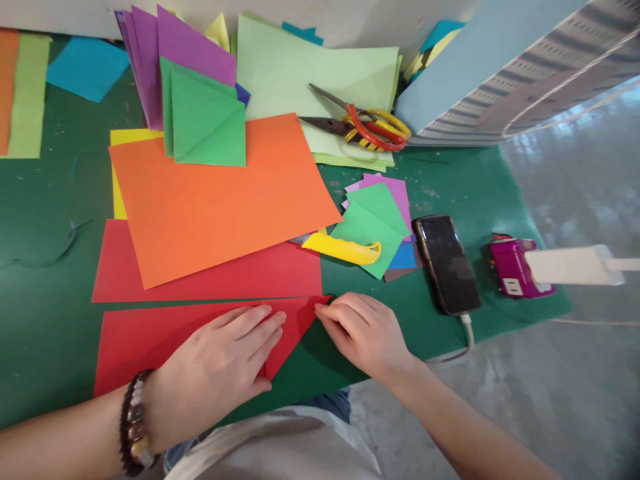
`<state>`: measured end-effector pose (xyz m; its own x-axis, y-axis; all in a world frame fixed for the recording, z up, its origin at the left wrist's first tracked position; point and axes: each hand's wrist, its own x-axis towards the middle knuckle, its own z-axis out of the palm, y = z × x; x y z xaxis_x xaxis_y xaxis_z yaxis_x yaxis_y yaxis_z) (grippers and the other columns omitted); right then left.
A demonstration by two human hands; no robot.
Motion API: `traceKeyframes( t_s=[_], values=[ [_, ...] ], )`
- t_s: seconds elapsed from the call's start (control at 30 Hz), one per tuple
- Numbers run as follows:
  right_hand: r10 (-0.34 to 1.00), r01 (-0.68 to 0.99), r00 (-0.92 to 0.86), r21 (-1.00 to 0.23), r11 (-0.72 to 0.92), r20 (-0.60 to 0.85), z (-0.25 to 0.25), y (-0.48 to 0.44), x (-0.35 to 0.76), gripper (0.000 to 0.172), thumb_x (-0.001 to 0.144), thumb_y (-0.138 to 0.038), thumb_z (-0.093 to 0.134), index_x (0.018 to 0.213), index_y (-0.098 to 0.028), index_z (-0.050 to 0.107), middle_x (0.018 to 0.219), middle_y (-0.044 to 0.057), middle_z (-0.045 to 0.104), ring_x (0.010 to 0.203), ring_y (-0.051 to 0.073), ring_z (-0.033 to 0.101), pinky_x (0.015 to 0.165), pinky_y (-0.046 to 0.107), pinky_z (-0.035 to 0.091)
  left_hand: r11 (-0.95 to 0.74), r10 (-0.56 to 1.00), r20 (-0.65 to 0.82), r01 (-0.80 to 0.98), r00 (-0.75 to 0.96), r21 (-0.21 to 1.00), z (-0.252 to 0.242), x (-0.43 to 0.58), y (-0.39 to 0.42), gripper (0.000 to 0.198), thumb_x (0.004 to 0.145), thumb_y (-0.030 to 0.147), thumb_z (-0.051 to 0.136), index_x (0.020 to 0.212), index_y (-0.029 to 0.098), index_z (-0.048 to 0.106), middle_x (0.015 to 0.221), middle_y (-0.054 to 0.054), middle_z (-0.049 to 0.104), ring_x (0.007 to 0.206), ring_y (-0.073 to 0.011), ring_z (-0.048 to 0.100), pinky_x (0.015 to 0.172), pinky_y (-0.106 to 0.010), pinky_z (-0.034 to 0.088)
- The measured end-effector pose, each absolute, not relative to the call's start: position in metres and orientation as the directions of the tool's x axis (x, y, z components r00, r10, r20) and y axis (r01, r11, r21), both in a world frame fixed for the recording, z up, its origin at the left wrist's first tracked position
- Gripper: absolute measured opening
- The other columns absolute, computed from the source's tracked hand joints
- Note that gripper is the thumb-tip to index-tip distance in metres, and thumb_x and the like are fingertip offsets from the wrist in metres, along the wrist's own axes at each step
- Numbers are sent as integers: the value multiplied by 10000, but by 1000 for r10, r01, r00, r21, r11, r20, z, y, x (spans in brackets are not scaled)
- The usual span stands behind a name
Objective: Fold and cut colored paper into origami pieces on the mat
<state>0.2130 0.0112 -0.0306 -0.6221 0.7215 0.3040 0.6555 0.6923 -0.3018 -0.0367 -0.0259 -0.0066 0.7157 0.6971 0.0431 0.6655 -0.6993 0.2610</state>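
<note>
A strip of red paper [145, 340] lies along the near edge of the green table, its right end folded over into a slanted flap. My left hand [225, 353] rests flat on the strip, fingers stretched out and pointing right across the folded part. At the pointed upper right corner, my right hand [367, 330] pinches the paper between thumb and curled fingers. Just beyond is a second red sheet [210, 280], partly under a large orange sheet [225, 207]. A yellow utility knife [343, 248] lies close above my right hand.
Folded green paper [210, 120] and purple paper [195, 43] stand at the back. Scissors [370, 127] and pliers [330, 125] lie on pale green sheets [310, 67]. On the right are small green squares [375, 223], a phone [447, 263] with its cable, and a purple power adapter [517, 267].
</note>
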Motion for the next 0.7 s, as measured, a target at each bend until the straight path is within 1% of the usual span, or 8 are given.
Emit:
traceKeyframes(
  t_s=[0.27,0.37,0.43,0.5,0.57,0.63,0.7],
  values=[
    [697,609,-661,-343,715,279,-29,-6,201,118,884,-99,560,797,-165,606,653,12,595,605,129,551,576,271,410,-715,673,13,646,739,269,-5,-37,-25,491,891,437,595,1284,144,556,1374,-17,551,1258,-203,488,1033,-328,408],
    [676,582,-685,-356,731,270,-27,-13,194,148,879,-89,564,753,-159,598,636,13,582,595,129,540,568,276,399,-718,665,0,639,747,277,-5,-37,-26,441,916,406,566,1267,140,568,1375,-32,550,1271,-212,477,1053,-338,397],
    [660,559,-705,-368,743,260,-27,-18,189,161,884,-88,551,747,-154,602,638,18,583,598,133,538,565,284,393,-726,656,1,630,755,275,-6,-37,-27,384,935,342,540,1251,128,581,1376,-43,549,1275,-215,475,1074,-342,382],
    [642,535,-724,-381,754,253,-28,-23,185,142,889,-84,532,798,-146,623,657,22,592,617,139,540,570,292,390,-739,643,2,619,766,266,-8,-37,-28,345,939,255,517,1249,119,582,1389,-44,535,1285,-214,467,1087,-344,375],
    [624,511,-741,-395,763,246,-29,-30,181,140,892,-79,511,873,-140,636,672,20,598,631,143,537,577,299,388,-748,635,5,613,773,255,-9,-38,-28,348,935,195,488,1263,115,573,1404,-38,520,1292,-210,459,1088,-346,380],
    [608,494,-759,-403,770,232,-31,-36,180,156,896,-86,491,911,-143,636,681,18,597,636,146,526,581,307,381,-753,631,7,611,776,245,-9,-38,-28,356,941,171,452,1273,116,569,1407,-32,517,1291,-207,458,1087,-349,384],
    [594,486,-775,-400,777,213,-33,-42,178,164,898,-100,480,910,-152,635,682,17,589,631,150,511,577,316,367,-759,627,12,607,779,236,-8,-39,-27,357,951,156,415,1268,122,578,1395,-26,529,1282,-204,467,1084,-345,387]
  ],
)
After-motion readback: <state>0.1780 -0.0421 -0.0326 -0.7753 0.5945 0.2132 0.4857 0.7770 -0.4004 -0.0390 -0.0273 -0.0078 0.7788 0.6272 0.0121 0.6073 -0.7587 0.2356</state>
